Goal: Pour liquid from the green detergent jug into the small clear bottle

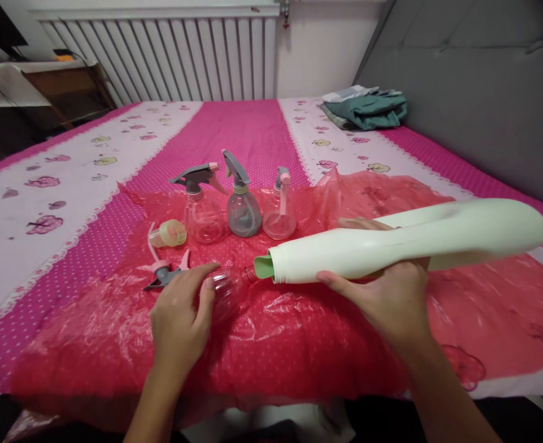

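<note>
My left hand is closed around a clear spray bottle without its head, tilted so its neck points right. My right hand grips a large pale green jug by its body, lying nearly level in the air. The jug's green pouring spout is right at the clear bottle's mouth; whether they touch I cannot tell. No liquid stream is visible. Just beyond my left hand lies a loose grey and pink trigger sprayer head, and near it a translucent yellowish cap rests on its side.
Three spray bottles with heads on stand in a row: one clear, one greyish, one with a pink trigger. A red plastic sheet covers the near bed. Folded clothes lie far right, before a grey headboard.
</note>
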The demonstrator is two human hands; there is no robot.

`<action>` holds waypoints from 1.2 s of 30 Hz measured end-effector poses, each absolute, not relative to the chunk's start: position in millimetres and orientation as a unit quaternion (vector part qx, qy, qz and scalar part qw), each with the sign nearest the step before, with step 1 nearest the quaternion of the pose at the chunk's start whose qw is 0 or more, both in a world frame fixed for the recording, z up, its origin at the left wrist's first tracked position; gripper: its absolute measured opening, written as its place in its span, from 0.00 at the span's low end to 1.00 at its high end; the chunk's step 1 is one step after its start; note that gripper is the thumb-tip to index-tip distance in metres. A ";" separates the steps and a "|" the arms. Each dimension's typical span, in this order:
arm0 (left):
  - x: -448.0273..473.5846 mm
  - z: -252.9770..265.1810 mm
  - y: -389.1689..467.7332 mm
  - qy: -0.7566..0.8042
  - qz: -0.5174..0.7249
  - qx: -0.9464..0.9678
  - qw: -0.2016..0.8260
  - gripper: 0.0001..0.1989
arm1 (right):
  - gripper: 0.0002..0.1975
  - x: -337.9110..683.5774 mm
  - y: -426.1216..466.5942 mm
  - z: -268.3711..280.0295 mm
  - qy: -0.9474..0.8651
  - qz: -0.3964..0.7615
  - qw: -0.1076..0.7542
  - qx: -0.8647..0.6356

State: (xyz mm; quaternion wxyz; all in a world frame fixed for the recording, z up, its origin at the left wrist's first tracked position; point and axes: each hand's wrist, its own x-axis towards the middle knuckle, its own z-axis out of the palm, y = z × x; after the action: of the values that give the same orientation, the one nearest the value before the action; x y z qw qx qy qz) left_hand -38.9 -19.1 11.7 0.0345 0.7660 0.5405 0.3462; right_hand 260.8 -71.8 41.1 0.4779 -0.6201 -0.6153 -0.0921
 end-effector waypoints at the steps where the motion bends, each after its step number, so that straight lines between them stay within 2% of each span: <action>1: -38.8 11.7 -19.1 0.540 0.346 0.767 0.034 0.20 | 0.32 260.8 -71.9 41.6 -0.614 -0.091 0.474 -0.624; 36: -36.4 13.2 -18.7 0.543 0.342 0.766 0.033 0.20 | 0.32 261.8 -72.6 43.5 -0.643 -0.137 0.455 -0.601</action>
State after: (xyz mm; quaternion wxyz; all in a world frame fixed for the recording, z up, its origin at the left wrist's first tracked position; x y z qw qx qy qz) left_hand -36.4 -18.7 13.2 0.0330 0.7660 0.5431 0.3424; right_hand 261.8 -72.6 43.5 0.4546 -0.6008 -0.6431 -0.1371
